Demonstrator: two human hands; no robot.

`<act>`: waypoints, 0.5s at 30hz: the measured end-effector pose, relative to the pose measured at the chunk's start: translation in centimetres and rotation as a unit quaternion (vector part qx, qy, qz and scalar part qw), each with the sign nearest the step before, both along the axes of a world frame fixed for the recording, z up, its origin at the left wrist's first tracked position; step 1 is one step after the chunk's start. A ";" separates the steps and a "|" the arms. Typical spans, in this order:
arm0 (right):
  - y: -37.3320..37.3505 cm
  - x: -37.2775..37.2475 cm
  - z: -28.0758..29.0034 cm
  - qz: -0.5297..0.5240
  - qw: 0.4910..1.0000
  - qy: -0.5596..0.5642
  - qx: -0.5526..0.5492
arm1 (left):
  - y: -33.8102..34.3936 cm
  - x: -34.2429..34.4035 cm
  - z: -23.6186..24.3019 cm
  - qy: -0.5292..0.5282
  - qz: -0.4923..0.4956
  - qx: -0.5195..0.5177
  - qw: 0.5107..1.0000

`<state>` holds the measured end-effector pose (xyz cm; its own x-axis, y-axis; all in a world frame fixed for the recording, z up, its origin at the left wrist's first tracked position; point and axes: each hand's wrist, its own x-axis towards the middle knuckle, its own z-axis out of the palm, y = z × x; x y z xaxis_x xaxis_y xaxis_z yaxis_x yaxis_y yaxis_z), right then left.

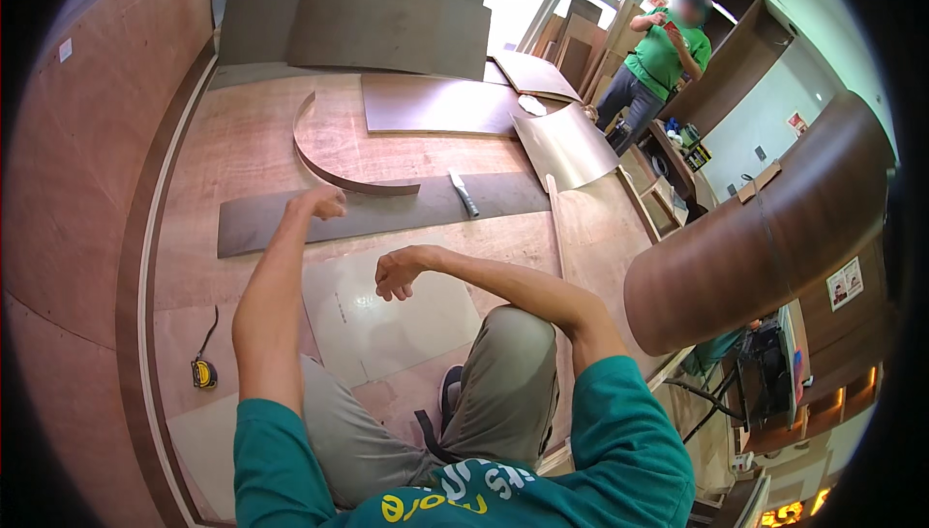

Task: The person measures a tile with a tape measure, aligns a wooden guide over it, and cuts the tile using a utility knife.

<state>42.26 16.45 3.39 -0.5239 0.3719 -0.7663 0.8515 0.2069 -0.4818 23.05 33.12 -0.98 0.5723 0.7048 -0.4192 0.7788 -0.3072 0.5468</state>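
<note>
My left hand [325, 202] is over the left part of a long dark brown panel [387, 211], just below a thin curved brown strip [334, 176]. Its fingers are curled in, and what they hold, if anything, is hidden. Bent at the wrist, my right hand [398, 271] hangs above a pale square board [387, 320] with its fingers loosely drooping and somewhat apart. Nothing shows in it. A knife-like tool with a grey handle [464, 197] and a pale blade lies on the dark panel, to the right of my hands.
A yellow and black tape measure [203, 373] lies at the left. A large rolled brown sheet [760, 238] stands at the right. More panels [440, 107] and a curved sheet [571, 146] lie farther off. Another person in green [663, 59] stands at the far right.
</note>
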 end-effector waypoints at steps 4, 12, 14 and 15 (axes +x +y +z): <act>0.8 1.6 -1.8 -0.003 0.999 0.029 -0.029 | -0.9 1.4 0.4 0.021 -0.002 -0.003 1.000; 0.5 0.0 -0.2 0.007 0.998 0.048 0.051 | -0.3 0.3 0.0 0.005 0.012 -0.027 1.000; 1.6 0.6 0.3 0.070 0.984 0.056 0.152 | -0.1 -0.1 0.0 -0.002 0.012 -0.021 1.000; 2.3 1.5 0.5 0.096 0.973 0.057 0.200 | -0.2 0.4 -0.2 -0.008 0.006 -0.018 1.000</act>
